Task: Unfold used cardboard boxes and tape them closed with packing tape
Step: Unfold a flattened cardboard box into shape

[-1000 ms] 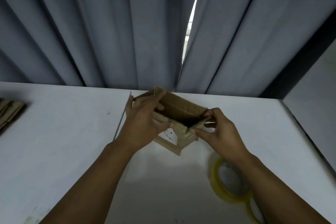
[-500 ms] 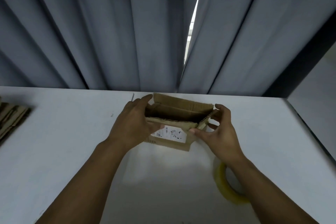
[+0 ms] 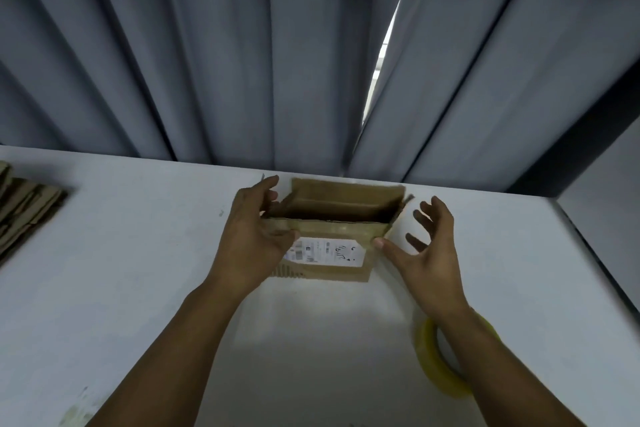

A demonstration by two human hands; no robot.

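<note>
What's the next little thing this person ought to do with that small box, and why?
Probably fold the top flaps down with the right hand. The cardboard box stands open, its far flap upright; the left hand grips its left end, while the right is spread, only its thumb touching the right corner. The packing tape roll lies untouched, so closing comes first.

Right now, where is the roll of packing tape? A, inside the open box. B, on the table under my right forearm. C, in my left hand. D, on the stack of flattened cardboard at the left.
B: the yellowish tape roll lies on the white table, partly hidden by the forearm behind the right hand, nearer the person than the cardboard box.
</note>
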